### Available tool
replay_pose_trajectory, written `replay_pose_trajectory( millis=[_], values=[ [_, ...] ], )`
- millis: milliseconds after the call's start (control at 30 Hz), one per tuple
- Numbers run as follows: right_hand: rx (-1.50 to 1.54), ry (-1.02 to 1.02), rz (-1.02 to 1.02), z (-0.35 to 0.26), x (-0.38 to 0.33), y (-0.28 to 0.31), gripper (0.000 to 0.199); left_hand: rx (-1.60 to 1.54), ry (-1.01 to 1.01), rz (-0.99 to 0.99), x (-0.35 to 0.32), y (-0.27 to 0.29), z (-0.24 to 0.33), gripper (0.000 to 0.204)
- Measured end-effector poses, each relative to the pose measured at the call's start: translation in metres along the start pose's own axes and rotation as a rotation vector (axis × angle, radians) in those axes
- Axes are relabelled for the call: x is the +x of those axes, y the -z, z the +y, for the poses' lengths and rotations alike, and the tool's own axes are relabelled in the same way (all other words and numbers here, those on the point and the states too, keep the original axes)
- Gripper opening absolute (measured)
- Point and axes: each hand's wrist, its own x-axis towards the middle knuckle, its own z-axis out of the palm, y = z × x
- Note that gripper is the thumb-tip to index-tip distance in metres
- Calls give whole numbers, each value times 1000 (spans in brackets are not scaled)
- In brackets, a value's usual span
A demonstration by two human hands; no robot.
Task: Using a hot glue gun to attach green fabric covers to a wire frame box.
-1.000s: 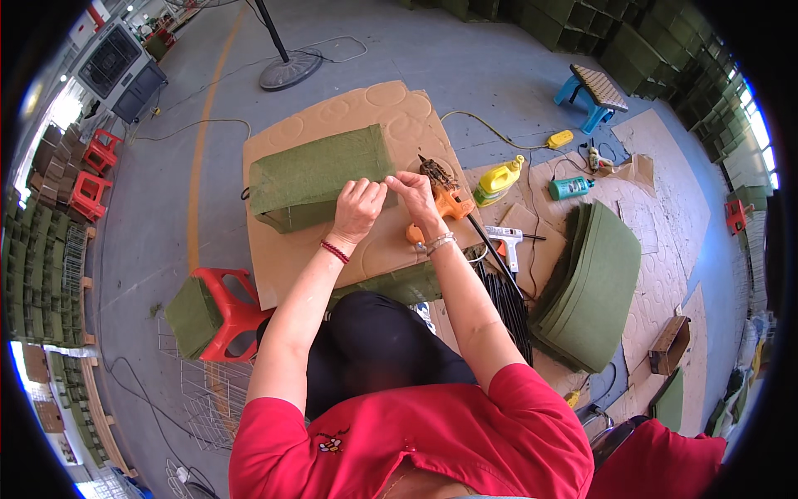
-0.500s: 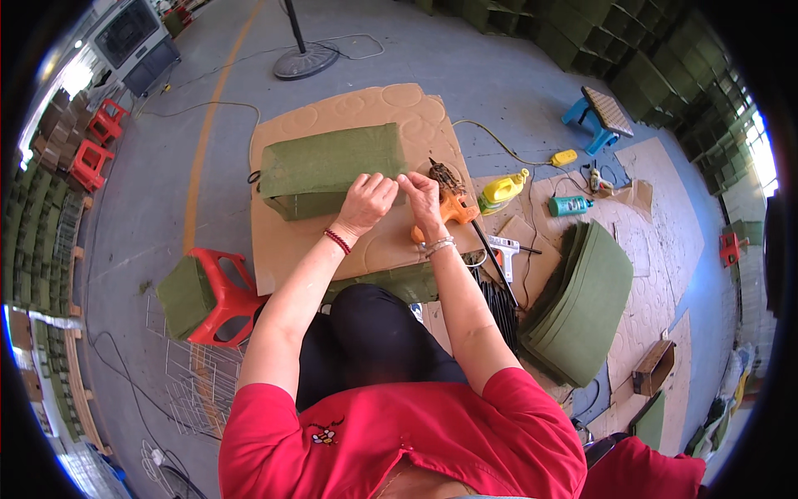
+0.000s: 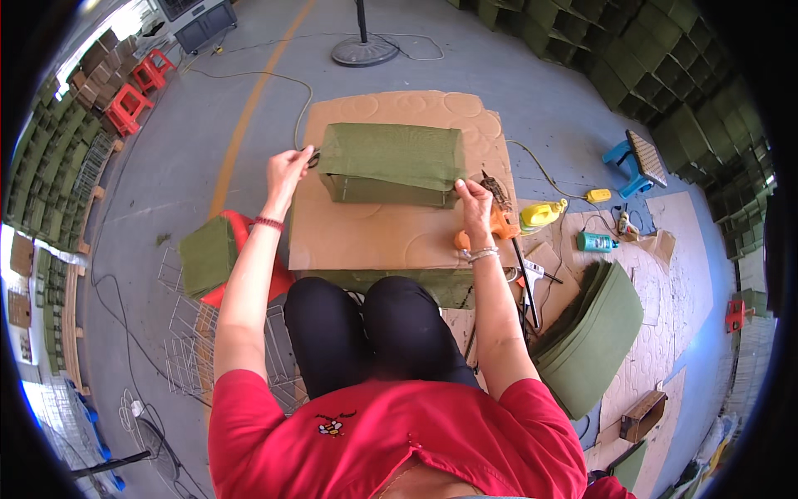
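Note:
On the cardboard sheet (image 3: 366,241) in front of me lies a green fabric-covered box (image 3: 391,154), with a loose-looking flap along its near side. My left hand (image 3: 288,173) is at the box's left end, its fingers closed on the black looped handle of what look like scissors (image 3: 314,158); their blades are hidden. At the near right corner of the box my right hand (image 3: 475,204) pinches the edge of the green fabric between thumb and finger. Just right of that hand lies an orange glue gun (image 3: 501,223).
A yellow bottle (image 3: 542,214), a white glue gun (image 3: 530,273) and a stack of green panels (image 3: 594,333) are on my right. Beyond them are a green bottle (image 3: 597,242) and a blue stool (image 3: 628,166). To my left, green material (image 3: 206,256) rests on a red stool (image 3: 278,270).
My hands were close together at the box's near right corner. The left has moved away to the scissors at the left end; the right stays at the corner. The whole view has shifted.

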Motion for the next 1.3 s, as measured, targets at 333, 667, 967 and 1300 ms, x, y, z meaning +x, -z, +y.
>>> replay_pose_trajectory(
  millis=[333, 667, 967, 1300],
  values=[
    [2, 18, -11, 17, 6, 7, 26, 272, 117, -185, 39, -12, 16, 42],
    [-6, 35, -3, 13, 1, 3, 27, 558, -140, -159, 29, -17, 40, 37],
    [34, 15, 44, 15, 4, 0, 16, 125, 369, -412, 18, -17, 43, 23],
    [46, 14, 91, 14, 0, -6, 18, 31, 332, -295, -26, -12, 33, 25]
  ],
)
